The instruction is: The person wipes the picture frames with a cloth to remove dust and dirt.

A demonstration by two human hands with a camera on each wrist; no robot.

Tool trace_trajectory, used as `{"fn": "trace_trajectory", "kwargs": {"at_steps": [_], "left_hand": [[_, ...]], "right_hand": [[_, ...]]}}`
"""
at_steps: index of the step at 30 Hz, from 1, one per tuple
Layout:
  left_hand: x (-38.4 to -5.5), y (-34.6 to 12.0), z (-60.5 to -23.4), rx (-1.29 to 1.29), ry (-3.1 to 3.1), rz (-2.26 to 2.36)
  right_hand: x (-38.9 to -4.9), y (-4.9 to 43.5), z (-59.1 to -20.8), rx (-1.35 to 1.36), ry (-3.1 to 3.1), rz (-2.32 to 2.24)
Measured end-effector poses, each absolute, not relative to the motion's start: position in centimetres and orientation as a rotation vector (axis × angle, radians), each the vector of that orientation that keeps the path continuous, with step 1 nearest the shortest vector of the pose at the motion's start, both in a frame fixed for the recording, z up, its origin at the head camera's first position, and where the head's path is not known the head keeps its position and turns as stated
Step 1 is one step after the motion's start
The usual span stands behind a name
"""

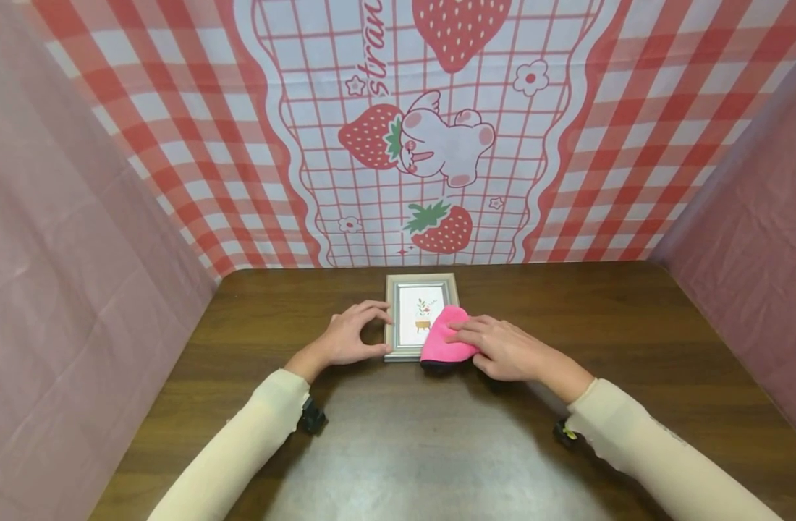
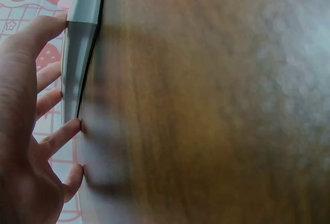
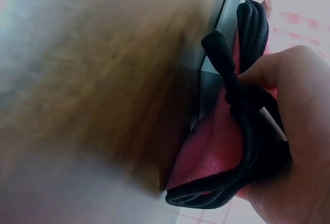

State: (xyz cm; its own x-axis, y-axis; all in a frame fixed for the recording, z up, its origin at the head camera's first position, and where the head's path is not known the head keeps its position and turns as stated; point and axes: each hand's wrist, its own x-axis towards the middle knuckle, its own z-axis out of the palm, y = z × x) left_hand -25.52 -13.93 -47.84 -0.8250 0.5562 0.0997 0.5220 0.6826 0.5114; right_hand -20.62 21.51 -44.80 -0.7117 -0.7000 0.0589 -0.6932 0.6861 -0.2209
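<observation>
A picture frame [image 1: 391, 333], pale with silvery inner trim and a potted-plant print, lies flat on the table. My left hand [image 1: 354, 334] touches its left edge, thumb near the lower corner and fingers spread farther up; in the left wrist view the fingertips meet the frame's side [image 2: 77, 64]. My right hand [image 1: 507, 349] grips a folded pink cloth [image 1: 451, 334] with black edging and presses it on the frame's lower right part, covering that corner. Seen from the right wrist, the thumb pinches the cloth's black edging [image 3: 252, 126], and the other fingers are hidden.
The dark wooden table [image 1: 398, 441] reaches back to a red-and-white checked cloth [image 1: 294, 145] with strawberries. Pink drapes hang on the left [image 1: 98, 217] and right [image 1: 750, 239]. Both wrists carry small black devices below the cuffs.
</observation>
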Motion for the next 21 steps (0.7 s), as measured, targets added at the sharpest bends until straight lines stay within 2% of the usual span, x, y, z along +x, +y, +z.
{"fn": "trace_trajectory", "kwargs": {"at_steps": [13,15,21], "left_hand": [[-25.4,-14.1,-47.6,0.905,2.806,0.829],[-25.4,-14.2,-47.7,0.914,2.803,0.843],[-25.6,-14.5,-48.2,0.970,2.818,0.881]], "right_hand": [[-24.6,21.0,-44.5,-1.112,2.808,-0.435],[-25.9,21.3,-45.3,-1.118,2.804,-0.479],[-31.7,22.9,-50.9,-1.097,2.860,-0.564]]}}
